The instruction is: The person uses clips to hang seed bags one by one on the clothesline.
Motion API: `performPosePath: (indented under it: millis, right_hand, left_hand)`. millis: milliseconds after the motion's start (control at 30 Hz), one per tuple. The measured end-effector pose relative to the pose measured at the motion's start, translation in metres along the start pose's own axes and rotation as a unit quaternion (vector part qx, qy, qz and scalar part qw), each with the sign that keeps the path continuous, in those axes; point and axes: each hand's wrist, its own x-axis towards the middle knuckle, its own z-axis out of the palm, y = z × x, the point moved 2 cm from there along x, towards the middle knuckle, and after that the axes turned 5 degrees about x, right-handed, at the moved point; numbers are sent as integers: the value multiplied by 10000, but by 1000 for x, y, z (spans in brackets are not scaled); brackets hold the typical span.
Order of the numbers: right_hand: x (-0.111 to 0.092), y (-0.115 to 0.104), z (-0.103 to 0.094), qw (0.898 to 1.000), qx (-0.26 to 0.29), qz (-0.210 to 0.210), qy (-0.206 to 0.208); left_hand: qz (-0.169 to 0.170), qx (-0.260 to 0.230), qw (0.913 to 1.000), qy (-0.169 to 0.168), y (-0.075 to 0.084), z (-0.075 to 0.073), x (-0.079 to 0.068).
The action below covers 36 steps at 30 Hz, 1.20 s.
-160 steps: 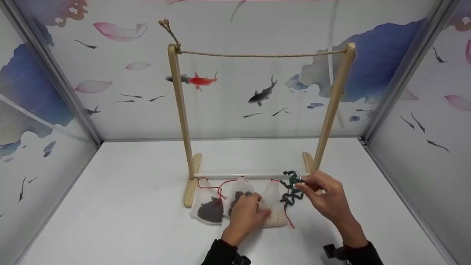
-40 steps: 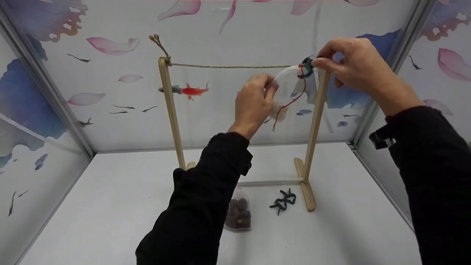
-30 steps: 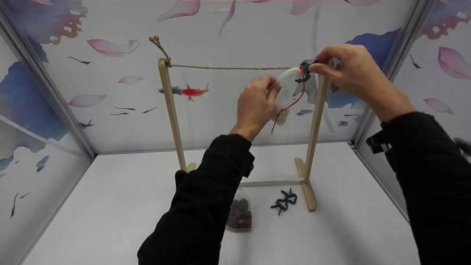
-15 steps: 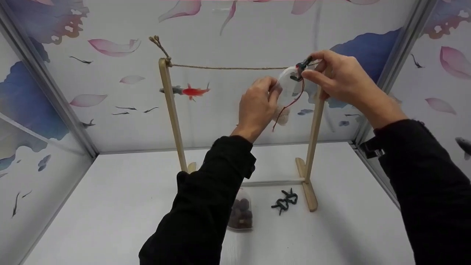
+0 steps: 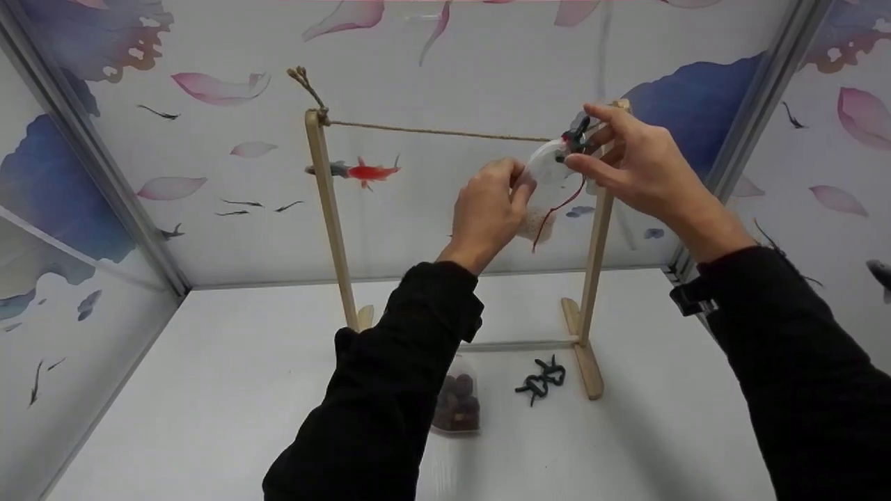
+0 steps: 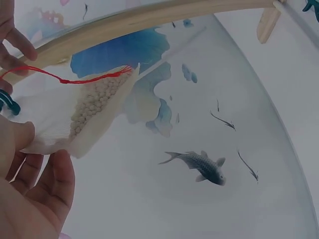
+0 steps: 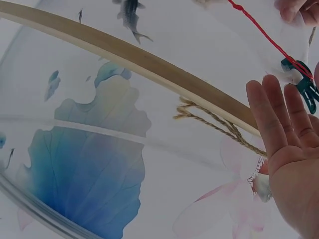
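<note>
My left hand (image 5: pixel 491 205) pinches a white mesh drawstring bag (image 6: pixel 55 117) near its top; small pale beads (image 6: pixel 97 102) fill its bottom. A red cord (image 5: pixel 565 198) trails from the bag's neck. A dark green plastic clip (image 5: pixel 576 132) sits at that neck, right at the twine line (image 5: pixel 445 131), which dips toward it. My right hand (image 5: pixel 651 167) stands beside the clip, thumb and index finger spread apart. In the right wrist view the fingers (image 7: pixel 273 112) are straight, with the clip just beyond them.
The twine spans a wooden frame (image 5: pixel 327 209). Two more green clips (image 5: pixel 541 379) lie on the white table by the frame's right foot (image 5: pixel 588 369). A mesh bag of dark round stones (image 5: pixel 459 403) rests partly behind my left sleeve. Patterned panels (image 5: pixel 230 174) enclose the table.
The bead bag and one clip rose from the table to the line. Over the last second my right thumb and index finger spread from the clip, and the line's right part sank.
</note>
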Motion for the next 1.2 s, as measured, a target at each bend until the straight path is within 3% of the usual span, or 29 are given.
performPosePath:
  millis: [333, 567, 900, 1200]
  right_hand:
    - [-14, 8, 11, 9997, 72, -142, 184]
    - [-29, 15, 20, 9986, 248, -354, 303]
    - [-54, 22, 31, 9964, 561, -325, 553]
    - [-82, 31, 42, 9936, 763, -286, 778]
  left_hand:
    - [-26, 220, 9978, -622, -4, 9, -7]
    - [14, 0, 9956, -942, -12, 16, -14]
    - [217, -348, 9961, -776, -25, 15, -27]
    - [622, -371, 9962, -474, -38, 16, -58]
